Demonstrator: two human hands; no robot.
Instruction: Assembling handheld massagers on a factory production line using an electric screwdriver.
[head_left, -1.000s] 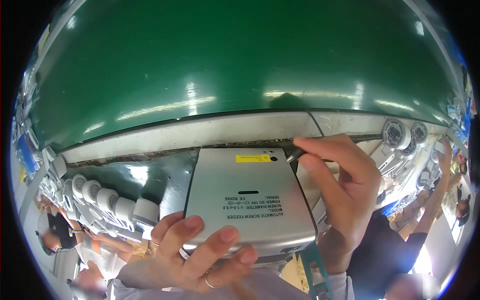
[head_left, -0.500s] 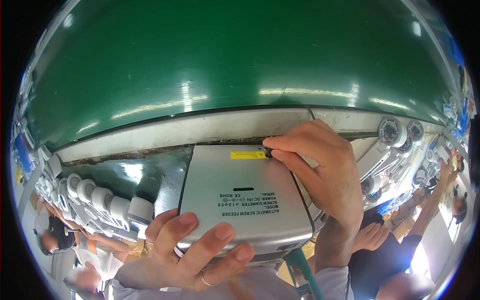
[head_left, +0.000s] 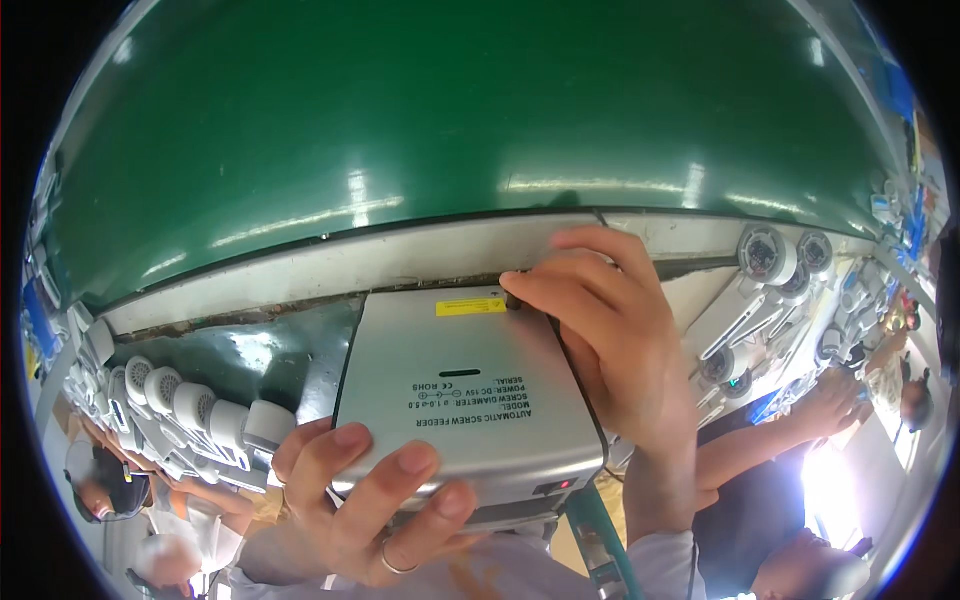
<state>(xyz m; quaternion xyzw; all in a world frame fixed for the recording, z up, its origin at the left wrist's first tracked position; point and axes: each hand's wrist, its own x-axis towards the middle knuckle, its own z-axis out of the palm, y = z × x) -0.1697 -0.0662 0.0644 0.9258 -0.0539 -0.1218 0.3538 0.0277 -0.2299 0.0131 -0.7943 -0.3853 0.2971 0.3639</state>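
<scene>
A silver metal box-shaped machine (head_left: 470,345) with dark side edges is in front of me, its flat face carrying print, a yellow label (head_left: 470,307) and a short slot. My left hand (head_left: 375,510), a ring on one finger, grips its near left corner with the fingertips over the face. At the far right corner, my right hand (head_left: 600,320) pinches a small black knob-like part (head_left: 514,301); the fingers partly cover it, so its exact kind is unclear. A small red light (head_left: 565,484) glows on the machine's near right side.
Beyond the machine runs a pale ledge (head_left: 300,275), with a wide green surface (head_left: 480,110) behind it. White round-headed devices stand in a row at left (head_left: 195,405) and lie at right (head_left: 765,255). Other people (head_left: 760,490) sit on both sides.
The machine and both my hands have shifted slightly left in view. A red light now shows on its near right side. My right hand's outer fingers have lifted and spread.
</scene>
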